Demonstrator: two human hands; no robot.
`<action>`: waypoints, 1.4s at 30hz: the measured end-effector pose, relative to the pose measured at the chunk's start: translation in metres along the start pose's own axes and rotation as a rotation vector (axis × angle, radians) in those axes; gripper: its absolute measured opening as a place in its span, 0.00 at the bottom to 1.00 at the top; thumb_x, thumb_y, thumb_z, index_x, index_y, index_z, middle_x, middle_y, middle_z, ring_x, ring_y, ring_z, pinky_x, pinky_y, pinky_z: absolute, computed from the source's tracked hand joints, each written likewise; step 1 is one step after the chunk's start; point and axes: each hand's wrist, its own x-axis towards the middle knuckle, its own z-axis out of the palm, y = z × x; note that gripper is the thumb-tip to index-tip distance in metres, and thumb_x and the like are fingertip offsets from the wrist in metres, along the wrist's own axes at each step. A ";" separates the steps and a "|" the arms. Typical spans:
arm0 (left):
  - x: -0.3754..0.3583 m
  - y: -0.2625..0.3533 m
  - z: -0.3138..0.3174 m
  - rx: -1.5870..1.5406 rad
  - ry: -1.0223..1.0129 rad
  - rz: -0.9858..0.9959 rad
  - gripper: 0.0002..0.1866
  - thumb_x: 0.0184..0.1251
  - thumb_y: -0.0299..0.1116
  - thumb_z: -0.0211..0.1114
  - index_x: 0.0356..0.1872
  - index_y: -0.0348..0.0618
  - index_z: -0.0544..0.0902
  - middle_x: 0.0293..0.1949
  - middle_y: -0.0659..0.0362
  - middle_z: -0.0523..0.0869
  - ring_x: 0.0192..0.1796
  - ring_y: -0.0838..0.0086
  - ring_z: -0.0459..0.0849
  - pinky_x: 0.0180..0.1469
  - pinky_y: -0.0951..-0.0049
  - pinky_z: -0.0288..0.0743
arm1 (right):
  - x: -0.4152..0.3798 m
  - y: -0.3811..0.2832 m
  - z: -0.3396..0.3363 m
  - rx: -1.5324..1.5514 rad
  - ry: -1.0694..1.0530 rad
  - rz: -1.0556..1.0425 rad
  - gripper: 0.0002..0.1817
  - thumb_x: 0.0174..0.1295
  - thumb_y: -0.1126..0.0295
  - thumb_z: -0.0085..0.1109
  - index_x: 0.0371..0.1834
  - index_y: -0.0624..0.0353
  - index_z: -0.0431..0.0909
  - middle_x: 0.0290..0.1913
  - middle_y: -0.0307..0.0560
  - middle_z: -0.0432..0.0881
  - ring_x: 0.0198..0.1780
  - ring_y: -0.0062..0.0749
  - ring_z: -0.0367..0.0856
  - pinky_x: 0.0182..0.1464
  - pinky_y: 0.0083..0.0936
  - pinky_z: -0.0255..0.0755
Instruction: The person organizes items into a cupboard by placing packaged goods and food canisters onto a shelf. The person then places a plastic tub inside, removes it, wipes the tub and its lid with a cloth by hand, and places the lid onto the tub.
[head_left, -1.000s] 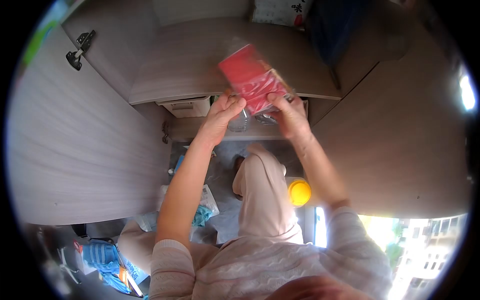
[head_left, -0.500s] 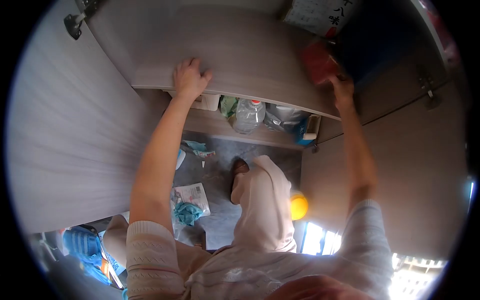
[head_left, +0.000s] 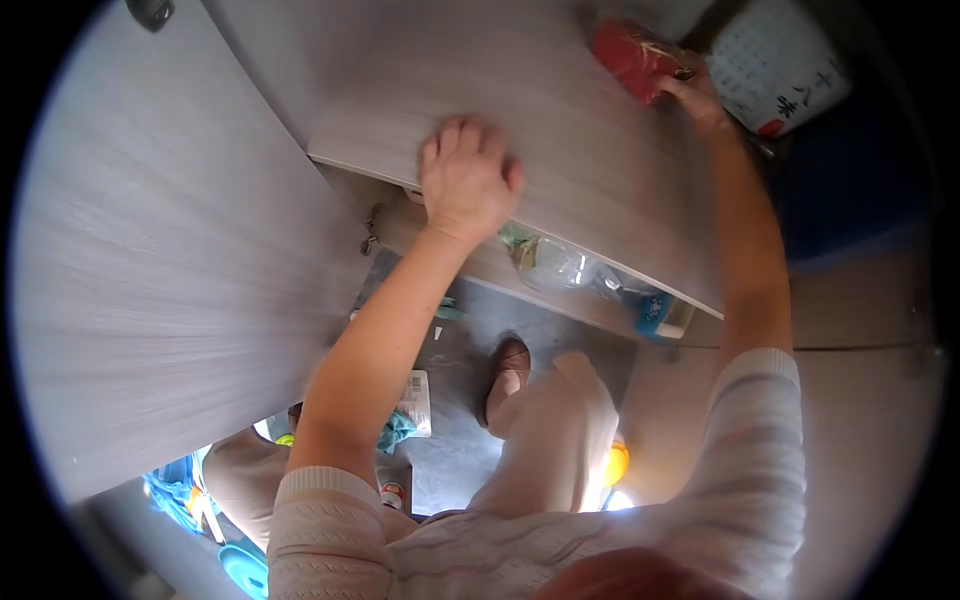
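Note:
My left hand [head_left: 467, 185] lies flat on the wooden cabinet shelf [head_left: 560, 150], palm down near its front edge, fingers spread and holding nothing. Toward the back of the shelf, my right hand [head_left: 697, 98] grips a red packet [head_left: 632, 60] with a shiny, see-through wrapping by its near end. Just right of that hand stands a white package [head_left: 785, 70] printed with dark characters and a red mark. Beyond my right forearm is a dark blue item [head_left: 850, 195], its shape lost in shadow.
An open cabinet door [head_left: 180, 260] flanks me on the left. Below the shelf sit a clear plastic bottle [head_left: 555, 265] and a blue package [head_left: 654, 312]. On the floor lie a teal cloth [head_left: 396, 432] and a printed pack [head_left: 421, 395]. Something round and yellow [head_left: 616, 463] is by my leg.
My right hand has carried the red packet farther back on the shelf, left of the white package. The view has turned; my left hand still rests on the shelf near its edge.

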 end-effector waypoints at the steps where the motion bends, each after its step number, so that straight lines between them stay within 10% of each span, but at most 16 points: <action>1: 0.000 0.000 0.000 -0.011 0.008 0.005 0.17 0.48 0.40 0.60 0.40 0.46 0.80 0.47 0.56 0.77 0.54 0.63 0.71 0.52 0.62 0.63 | 0.013 0.002 0.003 -0.002 -0.001 -0.024 0.52 0.32 0.62 0.73 0.62 0.70 0.52 0.54 0.54 0.70 0.55 0.37 0.68 0.58 0.25 0.63; 13: 0.005 0.003 -0.003 -0.089 -0.001 -0.007 0.16 0.43 0.36 0.61 0.37 0.46 0.81 0.48 0.54 0.76 0.53 0.61 0.71 0.53 0.62 0.63 | 0.118 0.047 -0.023 -0.491 -0.051 0.140 0.50 0.35 0.59 0.69 0.67 0.48 0.54 0.52 0.54 0.75 0.47 0.42 0.78 0.51 0.30 0.71; 23: 0.008 0.002 -0.002 -0.106 0.017 0.019 0.17 0.42 0.36 0.62 0.37 0.45 0.81 0.47 0.52 0.76 0.53 0.59 0.72 0.52 0.62 0.64 | 0.081 0.004 0.027 -1.483 0.489 -0.126 0.32 0.53 0.62 0.55 0.63 0.42 0.57 0.47 0.52 0.76 0.50 0.50 0.74 0.52 0.35 0.68; 26: 0.008 0.002 -0.002 -0.104 0.010 0.015 0.17 0.42 0.35 0.62 0.37 0.45 0.81 0.47 0.52 0.76 0.53 0.59 0.72 0.52 0.62 0.64 | 0.086 -0.008 0.042 -1.489 0.130 -0.184 0.41 0.51 0.49 0.57 0.67 0.40 0.48 0.69 0.43 0.49 0.69 0.42 0.48 0.56 0.63 0.52; 29: 0.008 0.001 -0.001 -0.113 0.024 0.026 0.16 0.41 0.35 0.62 0.36 0.45 0.80 0.46 0.53 0.76 0.52 0.59 0.71 0.51 0.62 0.64 | 0.057 -0.042 0.063 -1.372 0.123 -0.042 0.41 0.53 0.47 0.55 0.67 0.51 0.50 0.65 0.46 0.59 0.67 0.36 0.55 0.66 0.45 0.47; 32: 0.007 0.001 0.003 -0.117 0.043 0.032 0.16 0.41 0.35 0.62 0.35 0.44 0.80 0.46 0.53 0.75 0.51 0.60 0.71 0.51 0.61 0.63 | 0.073 -0.011 0.045 -1.207 0.140 -0.006 0.46 0.47 0.42 0.54 0.68 0.46 0.48 0.68 0.42 0.53 0.69 0.41 0.48 0.66 0.54 0.35; 42: 0.008 0.002 -0.001 -0.085 0.010 0.041 0.16 0.43 0.35 0.61 0.38 0.45 0.81 0.47 0.53 0.77 0.52 0.60 0.72 0.50 0.62 0.65 | 0.084 0.019 0.037 -1.258 0.255 -0.205 0.36 0.51 0.52 0.57 0.64 0.45 0.55 0.66 0.43 0.56 0.67 0.42 0.52 0.63 0.53 0.47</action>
